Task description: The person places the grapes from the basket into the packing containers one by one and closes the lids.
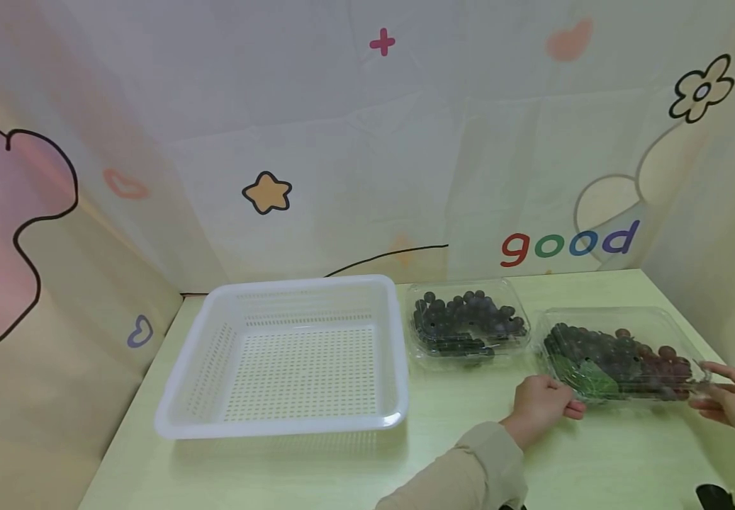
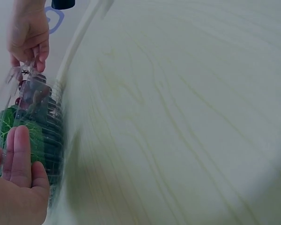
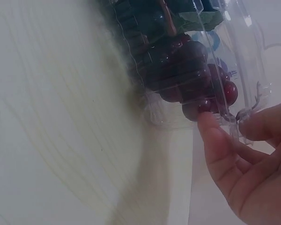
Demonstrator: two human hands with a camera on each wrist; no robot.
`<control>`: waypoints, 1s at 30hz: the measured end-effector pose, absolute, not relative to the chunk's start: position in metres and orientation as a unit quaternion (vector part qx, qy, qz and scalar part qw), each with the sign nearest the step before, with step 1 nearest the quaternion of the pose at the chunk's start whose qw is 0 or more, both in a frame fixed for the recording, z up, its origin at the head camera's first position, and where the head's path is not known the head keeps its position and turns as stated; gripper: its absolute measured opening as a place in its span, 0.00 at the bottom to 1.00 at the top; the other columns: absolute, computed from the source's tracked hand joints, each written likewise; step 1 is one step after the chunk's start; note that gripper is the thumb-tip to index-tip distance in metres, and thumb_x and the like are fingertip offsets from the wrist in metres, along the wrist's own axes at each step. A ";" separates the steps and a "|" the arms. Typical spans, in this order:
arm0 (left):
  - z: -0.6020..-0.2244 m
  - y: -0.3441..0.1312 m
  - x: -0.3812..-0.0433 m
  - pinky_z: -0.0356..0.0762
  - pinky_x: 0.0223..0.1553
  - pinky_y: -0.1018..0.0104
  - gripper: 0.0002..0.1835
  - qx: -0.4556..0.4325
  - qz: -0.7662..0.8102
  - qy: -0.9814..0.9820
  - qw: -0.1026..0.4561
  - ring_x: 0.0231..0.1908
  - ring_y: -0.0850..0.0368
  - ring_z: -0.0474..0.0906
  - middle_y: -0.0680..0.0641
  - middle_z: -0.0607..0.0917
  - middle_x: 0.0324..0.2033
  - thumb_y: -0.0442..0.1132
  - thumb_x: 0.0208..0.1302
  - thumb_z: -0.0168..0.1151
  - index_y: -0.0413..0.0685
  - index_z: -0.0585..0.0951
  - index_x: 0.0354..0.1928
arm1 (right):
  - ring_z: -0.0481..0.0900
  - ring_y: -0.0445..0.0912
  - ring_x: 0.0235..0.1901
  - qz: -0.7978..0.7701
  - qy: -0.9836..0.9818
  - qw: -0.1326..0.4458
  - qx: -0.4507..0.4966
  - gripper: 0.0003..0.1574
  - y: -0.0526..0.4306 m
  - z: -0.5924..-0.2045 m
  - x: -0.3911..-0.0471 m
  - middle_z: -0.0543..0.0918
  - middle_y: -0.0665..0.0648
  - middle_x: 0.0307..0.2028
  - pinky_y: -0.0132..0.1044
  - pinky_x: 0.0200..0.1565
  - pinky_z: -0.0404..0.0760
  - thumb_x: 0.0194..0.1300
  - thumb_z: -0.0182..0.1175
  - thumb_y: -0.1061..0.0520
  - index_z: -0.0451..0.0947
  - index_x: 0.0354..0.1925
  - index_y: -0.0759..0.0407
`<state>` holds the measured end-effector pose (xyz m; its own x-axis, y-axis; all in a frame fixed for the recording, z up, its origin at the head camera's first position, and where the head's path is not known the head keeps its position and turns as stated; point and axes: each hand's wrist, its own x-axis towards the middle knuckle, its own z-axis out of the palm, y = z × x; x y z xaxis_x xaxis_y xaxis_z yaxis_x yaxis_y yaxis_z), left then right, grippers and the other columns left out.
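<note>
A clear plastic clamshell box [image 1: 622, 315] of dark and reddish grapes, with a green leaf [image 1: 593, 379] inside, sits at the right of the table. My left hand [image 1: 541, 405] pinches the rim at its near left corner; in the left wrist view the thumb and fingers of that hand [image 2: 23, 187] lie on either side of the edge. At the box's right end my right hand [image 1: 733, 407] holds the rim between thumb and fingers. The right wrist view shows one fingertip [image 3: 207, 121] against the clear wall beside the grapes [image 3: 196, 70]. The lid lies over the fruit.
A second clear box of dark grapes [image 1: 469, 319] stands to the left of the held one, farther back. A white perforated plastic basket [image 1: 281, 425] takes up the left of the table [image 1: 316, 474]. Printed cloth [image 1: 367, 142] hangs behind and along the sides.
</note>
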<state>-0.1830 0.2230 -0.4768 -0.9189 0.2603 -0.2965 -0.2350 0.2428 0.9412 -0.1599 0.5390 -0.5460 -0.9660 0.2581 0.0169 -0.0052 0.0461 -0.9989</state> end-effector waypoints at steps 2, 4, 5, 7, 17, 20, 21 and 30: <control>-0.477 0.224 -0.183 0.73 0.42 0.69 0.07 0.003 0.614 0.763 0.199 0.21 0.59 0.81 0.49 0.84 0.17 0.37 0.55 0.56 0.50 0.80 0.22 | 0.80 0.38 0.17 0.685 -0.715 0.102 -0.091 0.27 0.538 -0.547 -0.160 0.80 0.38 0.22 0.29 0.19 0.76 0.65 0.40 0.67 0.70 0.39 0.33; -0.477 0.225 -0.183 0.74 0.42 0.69 0.07 -0.001 0.615 0.763 0.200 0.21 0.59 0.81 0.49 0.84 0.17 0.37 0.55 0.56 0.50 0.79 0.22 | 0.80 0.38 0.17 0.673 -0.725 0.109 -0.097 0.25 0.538 -0.547 -0.160 0.79 0.37 0.22 0.29 0.19 0.76 0.66 0.41 0.66 0.69 0.39 0.32; -0.477 0.225 -0.183 0.74 0.42 0.68 0.07 -0.002 0.615 0.763 0.200 0.21 0.58 0.81 0.49 0.84 0.17 0.37 0.55 0.56 0.51 0.78 0.22 | 0.79 0.38 0.17 0.668 -0.729 0.111 -0.099 0.25 0.538 -0.548 -0.161 0.79 0.36 0.22 0.28 0.20 0.76 0.66 0.41 0.66 0.69 0.39 0.32; -0.477 0.225 -0.183 0.74 0.42 0.67 0.07 -0.003 0.615 0.762 0.202 0.21 0.58 0.81 0.49 0.84 0.17 0.37 0.56 0.56 0.51 0.78 0.22 | 0.79 0.38 0.17 0.661 -0.735 0.115 -0.103 0.25 0.537 -0.549 -0.161 0.78 0.36 0.22 0.28 0.20 0.76 0.66 0.41 0.66 0.68 0.40 0.32; -0.474 0.221 -0.184 0.69 0.26 0.73 0.07 0.012 0.617 0.757 0.213 0.21 0.59 0.81 0.49 0.84 0.17 0.38 0.57 0.55 0.50 0.78 0.22 | 0.79 0.37 0.17 0.629 -0.759 0.118 -0.119 0.29 0.539 -0.553 -0.162 0.77 0.34 0.22 0.29 0.20 0.76 0.66 0.37 0.68 0.66 0.44 0.30; -0.474 0.221 -0.184 0.73 0.34 0.72 0.07 0.015 0.617 0.758 0.213 0.22 0.58 0.81 0.49 0.84 0.17 0.38 0.57 0.55 0.49 0.78 0.22 | 0.79 0.37 0.17 0.626 -0.762 0.116 -0.120 0.31 0.539 -0.553 -0.162 0.77 0.34 0.22 0.29 0.20 0.76 0.65 0.35 0.69 0.65 0.45 0.30; -0.474 0.221 -0.184 0.73 0.37 0.71 0.07 0.015 0.616 0.758 0.213 0.22 0.58 0.81 0.49 0.84 0.18 0.39 0.57 0.56 0.49 0.78 0.23 | 0.79 0.37 0.17 0.626 -0.761 0.115 -0.122 0.31 0.539 -0.553 -0.162 0.77 0.34 0.22 0.29 0.20 0.76 0.65 0.35 0.69 0.64 0.45 0.30; -0.474 0.223 -0.184 0.74 0.38 0.72 0.07 0.012 0.619 0.758 0.206 0.21 0.58 0.81 0.49 0.84 0.17 0.39 0.56 0.56 0.49 0.78 0.23 | 0.78 0.37 0.17 0.630 -0.756 0.120 -0.126 0.31 0.539 -0.551 -0.165 0.77 0.36 0.21 0.28 0.20 0.76 0.64 0.36 0.69 0.66 0.43 0.30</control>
<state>-0.1844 0.2235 -0.4740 -0.9149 0.2734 -0.2969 -0.2367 0.2325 0.9434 -0.1646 0.5390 -0.5507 -0.9393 0.3424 0.0221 0.0400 0.1732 -0.9841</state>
